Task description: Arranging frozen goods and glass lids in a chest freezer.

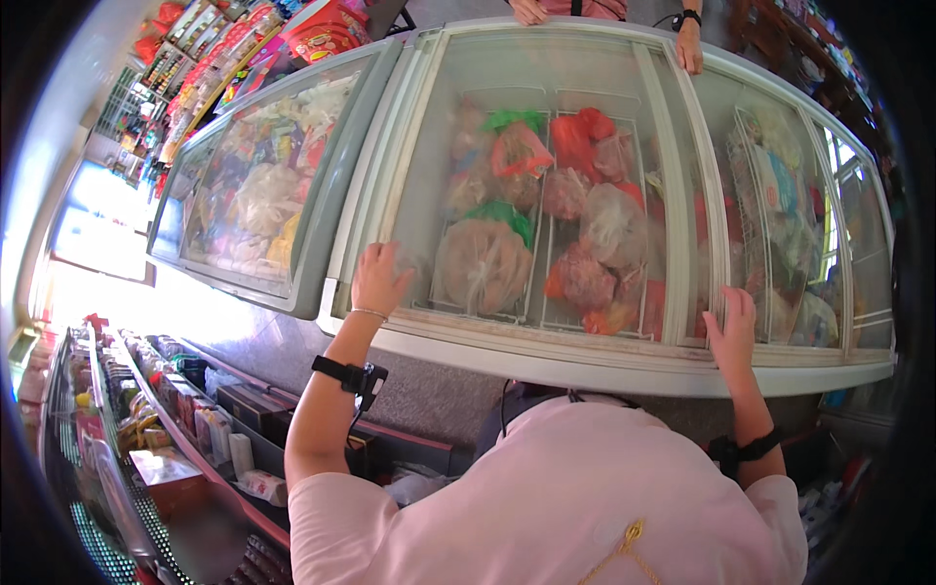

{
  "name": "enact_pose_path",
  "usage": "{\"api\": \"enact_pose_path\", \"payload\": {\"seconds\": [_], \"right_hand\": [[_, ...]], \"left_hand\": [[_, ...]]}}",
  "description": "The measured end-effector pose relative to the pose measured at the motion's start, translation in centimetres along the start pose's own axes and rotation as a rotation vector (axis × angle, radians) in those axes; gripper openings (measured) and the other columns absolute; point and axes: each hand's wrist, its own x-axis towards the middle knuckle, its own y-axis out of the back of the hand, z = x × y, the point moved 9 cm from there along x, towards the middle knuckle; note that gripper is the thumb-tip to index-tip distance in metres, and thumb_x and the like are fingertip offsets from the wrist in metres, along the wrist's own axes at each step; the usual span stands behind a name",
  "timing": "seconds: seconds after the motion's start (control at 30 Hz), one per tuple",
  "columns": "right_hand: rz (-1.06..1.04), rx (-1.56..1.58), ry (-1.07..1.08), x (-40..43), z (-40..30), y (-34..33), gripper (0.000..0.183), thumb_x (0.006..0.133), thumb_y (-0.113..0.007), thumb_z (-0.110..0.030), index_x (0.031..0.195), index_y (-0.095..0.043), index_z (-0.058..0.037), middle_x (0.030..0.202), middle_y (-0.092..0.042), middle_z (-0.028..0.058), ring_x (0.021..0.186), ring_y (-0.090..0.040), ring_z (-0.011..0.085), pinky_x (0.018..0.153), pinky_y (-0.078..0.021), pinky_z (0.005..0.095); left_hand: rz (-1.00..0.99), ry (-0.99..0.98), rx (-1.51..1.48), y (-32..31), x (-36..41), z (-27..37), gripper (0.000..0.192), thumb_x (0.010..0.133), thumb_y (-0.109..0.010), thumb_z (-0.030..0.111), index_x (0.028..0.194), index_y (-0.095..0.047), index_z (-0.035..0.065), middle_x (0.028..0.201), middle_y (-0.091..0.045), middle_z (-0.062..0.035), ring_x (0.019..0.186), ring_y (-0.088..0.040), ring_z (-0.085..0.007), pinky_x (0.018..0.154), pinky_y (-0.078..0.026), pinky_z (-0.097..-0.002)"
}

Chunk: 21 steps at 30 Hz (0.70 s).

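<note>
A chest freezer [526, 376] with sliding glass lids stretches across in front of me. My left hand [380, 278], fingers spread, rests on the lid's left edge by the pale frame. On the right, my right hand [733, 325] touches the upright frame bar [706, 168] of a glass lid, thumb apart from the fingers. Nothing is held in either hand. Beneath the glass, wire baskets [537, 281] contain several plastic bags of food; a clear bag [484, 265] lies near the front, a red bag [578, 139] farther back. What the bags contain is hard to make out.
Another person's hands [689, 45] rest on the freezer's far edge. A second glass-topped freezer [311, 241] adjoins at left, filled with bags. Shelves of packaged goods [197, 409] stand low at left behind me. More shelves [212, 80] line the far left.
</note>
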Motion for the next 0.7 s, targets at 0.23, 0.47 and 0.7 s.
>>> {"api": "enact_pose_path", "payload": {"seconds": [0.23,0.47,0.7], "right_hand": [[0.020,0.170,-0.335,-0.1,7.1,-4.1,0.062,0.081,-0.059,-0.034,0.129,-0.035,-0.0038,0.120,-0.042,0.0224,0.111,-0.041,0.0389,0.094,-0.0327,0.0425],[0.150,-0.040,-0.509,-0.6,8.3,-4.6,0.065,0.078,-0.060,-0.041,0.127,-0.039,-0.0029,0.118,-0.045,0.0239,0.108,-0.044,0.0382,0.092,-0.0355,0.0414],[0.195,-0.091,-0.579,-0.1,8.0,-6.5,0.051,0.082,-0.055,-0.036,0.120,-0.047,-0.0033,0.109,-0.050,0.0240,0.100,-0.048,0.0403,0.086,-0.0385,0.0440]], "left_hand": [[0.078,0.378,0.002,-2.7,1.2,-7.7,0.065,0.072,-0.067,0.033,0.125,-0.037,0.0103,0.108,-0.046,-0.0178,0.099,-0.048,-0.0351,0.080,-0.044,-0.0417],[0.011,0.365,-0.384,-5.3,2.8,-12.0,0.069,0.076,-0.063,0.035,0.129,-0.032,0.0023,0.114,-0.049,-0.0244,0.104,-0.048,-0.0372,0.086,-0.041,-0.0404],[0.027,0.309,-0.406,-6.4,2.7,-14.1,0.062,0.082,-0.058,0.032,0.128,-0.034,-0.0007,0.115,-0.049,-0.0253,0.104,-0.049,-0.0378,0.087,-0.041,-0.0403]]}}
